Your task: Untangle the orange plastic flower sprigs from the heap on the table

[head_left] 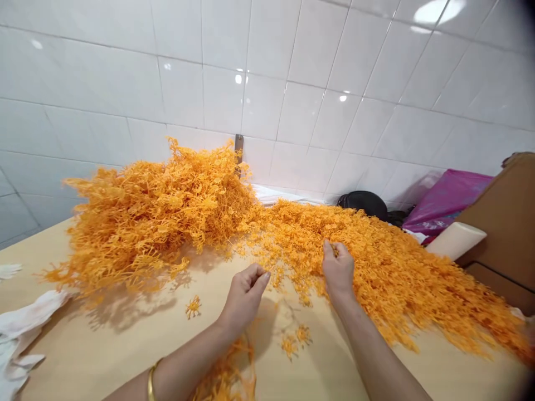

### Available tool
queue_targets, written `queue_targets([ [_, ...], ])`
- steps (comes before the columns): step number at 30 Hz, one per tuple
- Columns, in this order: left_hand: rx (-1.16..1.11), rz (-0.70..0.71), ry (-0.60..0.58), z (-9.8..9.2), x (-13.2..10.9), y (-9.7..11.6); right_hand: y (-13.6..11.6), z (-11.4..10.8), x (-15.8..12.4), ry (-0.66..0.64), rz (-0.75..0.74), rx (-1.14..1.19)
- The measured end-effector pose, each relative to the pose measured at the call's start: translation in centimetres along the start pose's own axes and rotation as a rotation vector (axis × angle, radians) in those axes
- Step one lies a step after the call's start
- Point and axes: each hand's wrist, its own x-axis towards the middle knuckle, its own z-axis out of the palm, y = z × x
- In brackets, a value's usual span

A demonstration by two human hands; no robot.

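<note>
My left hand (246, 294) is closed in a pinch above the table, and what its fingers hold, if anything, is hidden. Below that wrist, a bunch of orange branching sprigs (229, 376) shows at the bottom edge. My right hand (339, 272) is closed at the near edge of a wide heap of loose orange sprig pieces (388, 273); I cannot make out what lies between its fingertips. On the table between my arms rest two small orange sprig heads (289, 345), blurred, with thin stems. Another single piece (193, 307) lies left of my left hand.
A tall pile of orange sprigs (163, 206) stands at the left on the pale table (137, 356). White cloth or paper (29, 320) lies at the left edge. Behind the right heap are a black object (363, 203), a purple bag (447, 200), a pale roll (457, 240) and a brown box (505, 217).
</note>
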Motion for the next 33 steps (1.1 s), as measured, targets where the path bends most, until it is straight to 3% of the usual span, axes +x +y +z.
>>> queue_targets([
  [4, -0.107, -0.024, 0.041, -0.3, -0.1, 0.5, 0.4, -0.5, -0.9, -0.235, -0.341, -0.360],
  [7, -0.228, -0.066, -0.080, -0.1, -0.4, 2.0, 0.4, -0.2, -2.5, -0.317, -0.628, -0.669],
  [10, -0.315, -0.090, -0.162, -0.6, -1.7, 4.5, 0.1, -0.1, -3.5, -0.417, -0.791, -0.830],
  [13, -0.338, -0.083, -0.163, -2.1, -3.2, 7.7, -1.1, 0.8, -4.3, -0.580, -0.907, -0.779],
  [18, -0.232, -0.010, 0.124, -6.0, -4.9, 12.8, -4.0, 4.9, -8.2, -0.860, -1.074, -0.551],
  [22, -0.262, 0.021, 0.214, -7.9, -5.8, 15.1, -4.6, 6.5, -11.3, -1.023, -1.166, -0.521],
  [25, -0.348, -0.020, 0.191, -8.4, -5.6, 14.6, -3.1, 5.5, -10.7, -0.995, -1.128, -0.600],
  [28, -0.440, -0.106, 0.093, -8.1, -4.2, 12.4, -0.6, 3.1, -7.5, -0.871, -1.051, -0.763],
  [33, -0.566, -0.291, 0.032, -5.1, -1.2, 8.0, 3.4, 0.0, -0.8, -0.653, -0.895, -1.018],
])
